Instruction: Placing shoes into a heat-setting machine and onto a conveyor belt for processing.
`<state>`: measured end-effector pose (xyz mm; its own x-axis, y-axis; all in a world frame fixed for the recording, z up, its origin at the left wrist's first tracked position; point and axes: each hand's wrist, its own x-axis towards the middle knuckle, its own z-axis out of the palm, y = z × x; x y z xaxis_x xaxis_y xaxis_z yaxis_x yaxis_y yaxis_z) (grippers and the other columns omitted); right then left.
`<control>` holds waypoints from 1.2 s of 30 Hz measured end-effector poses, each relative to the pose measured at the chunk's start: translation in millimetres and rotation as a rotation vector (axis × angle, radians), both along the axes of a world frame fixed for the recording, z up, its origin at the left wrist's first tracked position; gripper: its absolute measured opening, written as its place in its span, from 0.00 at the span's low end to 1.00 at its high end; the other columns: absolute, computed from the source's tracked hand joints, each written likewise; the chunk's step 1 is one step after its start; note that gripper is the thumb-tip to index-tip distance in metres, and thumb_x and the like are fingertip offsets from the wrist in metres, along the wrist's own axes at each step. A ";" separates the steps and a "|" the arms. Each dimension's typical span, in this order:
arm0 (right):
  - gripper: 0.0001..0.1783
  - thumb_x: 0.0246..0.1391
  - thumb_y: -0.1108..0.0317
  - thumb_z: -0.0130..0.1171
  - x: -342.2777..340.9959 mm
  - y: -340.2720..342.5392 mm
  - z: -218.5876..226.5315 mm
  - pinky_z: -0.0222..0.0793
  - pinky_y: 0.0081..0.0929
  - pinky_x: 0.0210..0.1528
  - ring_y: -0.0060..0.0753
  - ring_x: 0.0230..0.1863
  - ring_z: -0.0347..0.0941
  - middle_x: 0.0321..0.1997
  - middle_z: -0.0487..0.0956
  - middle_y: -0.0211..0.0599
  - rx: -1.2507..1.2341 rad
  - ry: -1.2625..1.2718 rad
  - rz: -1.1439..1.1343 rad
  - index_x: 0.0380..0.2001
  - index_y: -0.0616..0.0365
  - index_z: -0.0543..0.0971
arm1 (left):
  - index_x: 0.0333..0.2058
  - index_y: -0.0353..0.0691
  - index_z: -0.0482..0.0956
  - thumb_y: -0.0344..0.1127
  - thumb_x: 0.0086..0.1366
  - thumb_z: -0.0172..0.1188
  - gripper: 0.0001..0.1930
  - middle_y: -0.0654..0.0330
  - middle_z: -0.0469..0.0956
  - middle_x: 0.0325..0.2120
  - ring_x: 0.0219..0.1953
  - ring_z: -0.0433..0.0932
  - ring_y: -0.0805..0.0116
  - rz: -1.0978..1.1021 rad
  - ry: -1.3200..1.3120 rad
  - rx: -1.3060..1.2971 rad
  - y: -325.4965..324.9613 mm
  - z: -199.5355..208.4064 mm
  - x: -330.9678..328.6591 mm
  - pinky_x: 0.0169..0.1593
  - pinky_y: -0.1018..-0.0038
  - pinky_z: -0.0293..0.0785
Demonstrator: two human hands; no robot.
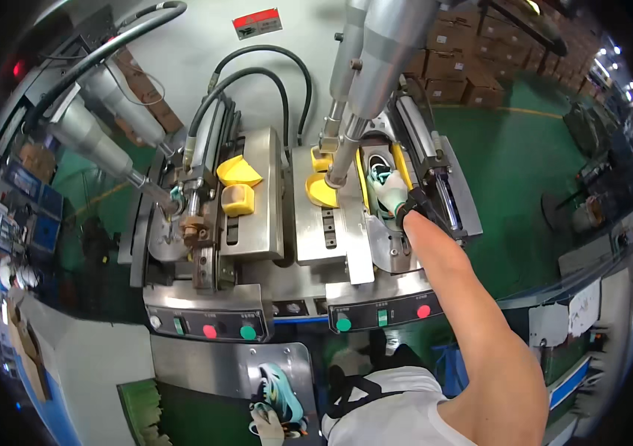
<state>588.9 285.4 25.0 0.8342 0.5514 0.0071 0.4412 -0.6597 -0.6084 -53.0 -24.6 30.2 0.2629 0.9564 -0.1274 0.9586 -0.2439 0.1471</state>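
Note:
My right hand [391, 192], in a white glove with a black band at the wrist, reaches into the right station of the press machine [331, 249]. Its fingers close on a black, white and turquoise shoe [380, 165] that sits between yellow pads [408, 169]; the glove hides part of that shoe. Low in the picture, my left hand [268, 425], also gloved, is curled against a turquoise sports shoe [283, 390] with a white sole. This shoe lies over a metal plate [197, 358], and dark and orange shoe parts show beside it.
Yellow blocks [238, 199] stand on the left station. Thick metal cylinders [387, 56] hang over the right one, with black hoses [275, 78] behind. Red and green buttons [210, 331] line the front panels. Stacked cartons [446, 63] stand at the far right.

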 end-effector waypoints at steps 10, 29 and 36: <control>0.21 0.58 0.60 0.59 -33.9 -73.4 48.8 0.73 0.40 0.50 0.47 0.48 0.80 0.42 0.83 0.52 0.192 0.378 0.434 0.46 0.69 0.78 | 0.69 0.47 0.50 0.25 0.71 0.43 0.30 0.59 0.68 0.51 0.49 0.69 0.67 0.757 -1.140 0.075 -38.1 -190.9 47.4 0.57 0.73 0.67; 0.55 0.50 0.57 0.69 -466.1 -282.9 -89.3 0.43 0.37 0.75 0.55 0.76 0.45 0.73 0.51 0.65 -0.245 0.405 1.326 0.69 0.73 0.48 | 0.63 0.31 0.56 0.29 0.48 0.68 0.43 0.37 0.60 0.60 0.63 0.60 0.37 0.585 -0.743 0.153 -80.1 -130.8 -77.7 0.66 0.54 0.58; 0.38 0.41 0.66 0.73 -567.8 -305.3 -181.7 0.69 0.34 0.55 0.38 0.48 0.74 0.46 0.76 0.44 0.047 0.386 0.791 0.55 0.65 0.68 | 0.63 0.30 0.54 0.27 0.52 0.67 0.42 0.38 0.63 0.59 0.64 0.63 0.43 0.576 -0.952 0.027 -91.3 -141.7 -102.9 0.66 0.61 0.60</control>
<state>21.2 -20.0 -156.7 0.1566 0.9747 -0.1594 0.5165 -0.2184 -0.8280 -155.9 -115.9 -111.4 -0.2421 0.9663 -0.0871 0.4280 0.1869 0.8842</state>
